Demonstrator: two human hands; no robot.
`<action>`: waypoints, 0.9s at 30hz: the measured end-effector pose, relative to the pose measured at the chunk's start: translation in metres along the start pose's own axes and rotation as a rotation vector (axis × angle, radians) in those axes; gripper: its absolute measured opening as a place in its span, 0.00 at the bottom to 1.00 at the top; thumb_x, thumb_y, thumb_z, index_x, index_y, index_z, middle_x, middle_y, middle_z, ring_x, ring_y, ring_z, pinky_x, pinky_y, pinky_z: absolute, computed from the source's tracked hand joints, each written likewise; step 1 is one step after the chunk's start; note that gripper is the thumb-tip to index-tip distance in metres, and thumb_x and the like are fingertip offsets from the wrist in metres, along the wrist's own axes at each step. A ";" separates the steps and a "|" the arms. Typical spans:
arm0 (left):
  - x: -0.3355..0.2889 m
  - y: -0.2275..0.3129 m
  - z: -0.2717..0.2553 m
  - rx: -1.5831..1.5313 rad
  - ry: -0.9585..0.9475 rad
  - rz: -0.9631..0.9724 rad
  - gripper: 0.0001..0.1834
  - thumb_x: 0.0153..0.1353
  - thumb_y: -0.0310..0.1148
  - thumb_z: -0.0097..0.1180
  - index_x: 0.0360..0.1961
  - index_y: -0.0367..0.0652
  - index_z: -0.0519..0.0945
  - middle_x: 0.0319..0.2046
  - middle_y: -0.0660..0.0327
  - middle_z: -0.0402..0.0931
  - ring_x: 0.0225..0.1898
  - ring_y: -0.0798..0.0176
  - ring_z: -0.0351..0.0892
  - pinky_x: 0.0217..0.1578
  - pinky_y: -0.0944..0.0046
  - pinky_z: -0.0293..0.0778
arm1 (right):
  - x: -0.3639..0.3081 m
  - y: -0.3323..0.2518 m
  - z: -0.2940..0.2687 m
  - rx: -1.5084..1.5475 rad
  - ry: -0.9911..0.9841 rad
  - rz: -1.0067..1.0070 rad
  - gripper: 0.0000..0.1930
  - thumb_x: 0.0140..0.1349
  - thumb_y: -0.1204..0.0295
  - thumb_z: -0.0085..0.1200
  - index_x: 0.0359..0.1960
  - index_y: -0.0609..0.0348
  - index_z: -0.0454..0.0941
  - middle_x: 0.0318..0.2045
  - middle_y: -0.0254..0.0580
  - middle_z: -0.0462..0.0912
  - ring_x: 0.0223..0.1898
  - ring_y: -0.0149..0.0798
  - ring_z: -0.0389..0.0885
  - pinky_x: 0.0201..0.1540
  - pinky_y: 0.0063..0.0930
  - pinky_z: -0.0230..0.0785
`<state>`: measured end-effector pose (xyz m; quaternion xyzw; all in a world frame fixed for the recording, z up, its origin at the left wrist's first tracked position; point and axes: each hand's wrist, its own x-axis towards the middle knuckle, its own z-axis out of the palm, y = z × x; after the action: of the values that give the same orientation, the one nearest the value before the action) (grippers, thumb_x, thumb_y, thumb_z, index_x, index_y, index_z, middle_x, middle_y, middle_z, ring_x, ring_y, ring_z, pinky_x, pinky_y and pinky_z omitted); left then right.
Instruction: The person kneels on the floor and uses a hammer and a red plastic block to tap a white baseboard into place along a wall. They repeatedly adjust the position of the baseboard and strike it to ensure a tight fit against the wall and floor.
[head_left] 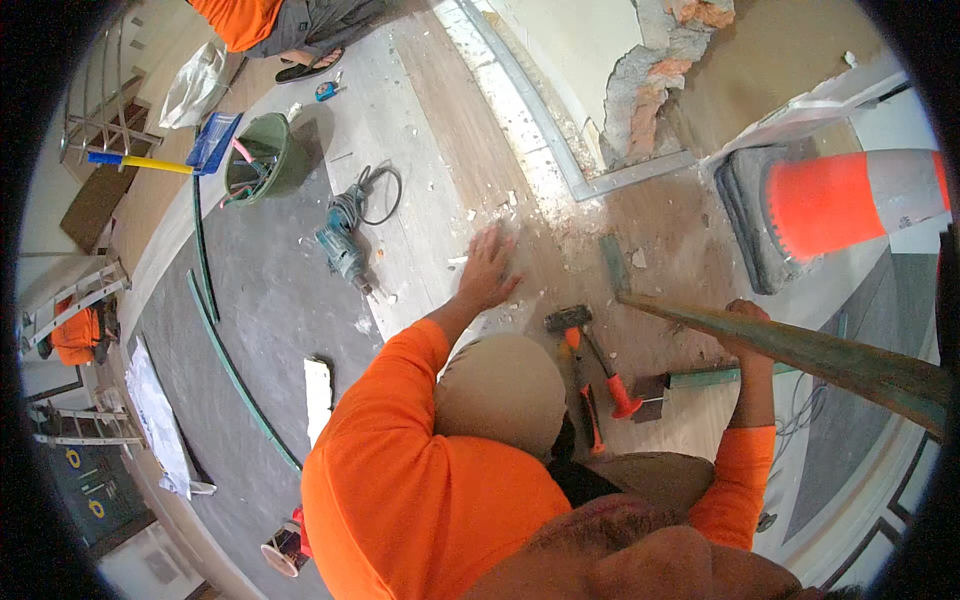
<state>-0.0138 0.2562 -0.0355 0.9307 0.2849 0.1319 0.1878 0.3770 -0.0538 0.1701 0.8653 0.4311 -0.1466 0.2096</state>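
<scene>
Right hand (748,325) grips metal bar (800,348), pointing upper-left.

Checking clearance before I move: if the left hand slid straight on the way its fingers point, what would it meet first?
Probably only white rubble chips on the floor, then the metal strip at the broken wall's foot. The left hand lies flat; depth is uncertain.

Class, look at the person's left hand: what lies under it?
The left hand rests flat on the wood-look floor amid pale rubble chips. Whatever lies beneath the palm is covered.
</scene>
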 end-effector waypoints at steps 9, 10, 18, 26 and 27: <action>0.082 0.033 0.028 0.164 -0.226 -0.047 0.46 0.65 0.62 0.44 0.71 0.34 0.57 0.74 0.38 0.44 0.75 0.37 0.42 0.73 0.41 0.40 | -0.008 0.016 0.041 0.199 0.199 -0.067 0.21 0.50 0.52 0.67 0.39 0.54 0.84 0.39 0.50 0.85 0.44 0.54 0.82 0.48 0.49 0.71; 0.076 0.032 0.023 0.138 -0.268 -0.073 0.46 0.66 0.62 0.42 0.71 0.33 0.57 0.74 0.38 0.43 0.75 0.38 0.41 0.73 0.42 0.39 | -0.036 -0.011 -0.005 0.189 0.235 -0.116 0.20 0.49 0.56 0.69 0.42 0.50 0.84 0.40 0.47 0.85 0.48 0.53 0.81 0.51 0.50 0.69; 0.080 0.032 0.018 0.158 -0.359 -0.034 0.45 0.65 0.61 0.47 0.71 0.37 0.58 0.74 0.39 0.43 0.75 0.36 0.40 0.72 0.41 0.40 | -0.014 0.000 0.002 0.028 0.217 -0.164 0.27 0.44 0.55 0.72 0.48 0.47 0.83 0.49 0.50 0.82 0.55 0.54 0.78 0.58 0.48 0.66; 0.128 -0.003 0.020 -0.152 -0.019 -0.145 0.19 0.63 0.46 0.56 0.40 0.39 0.84 0.42 0.43 0.81 0.42 0.40 0.81 0.46 0.46 0.76 | -0.020 0.012 0.025 0.028 0.287 -0.227 0.22 0.52 0.58 0.66 0.49 0.47 0.82 0.47 0.49 0.82 0.51 0.56 0.78 0.54 0.51 0.69; 0.141 -0.002 0.017 -0.192 -0.029 -0.176 0.23 0.63 0.51 0.57 0.37 0.38 0.84 0.40 0.43 0.81 0.40 0.41 0.82 0.45 0.47 0.77 | -0.027 0.016 0.028 0.045 0.272 -0.206 0.21 0.53 0.59 0.65 0.49 0.48 0.82 0.46 0.49 0.82 0.50 0.56 0.79 0.53 0.52 0.69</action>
<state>0.1046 0.3344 -0.0320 0.8815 0.3490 0.1282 0.2910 0.3721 -0.0950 0.1611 0.8327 0.5387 -0.0585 0.1139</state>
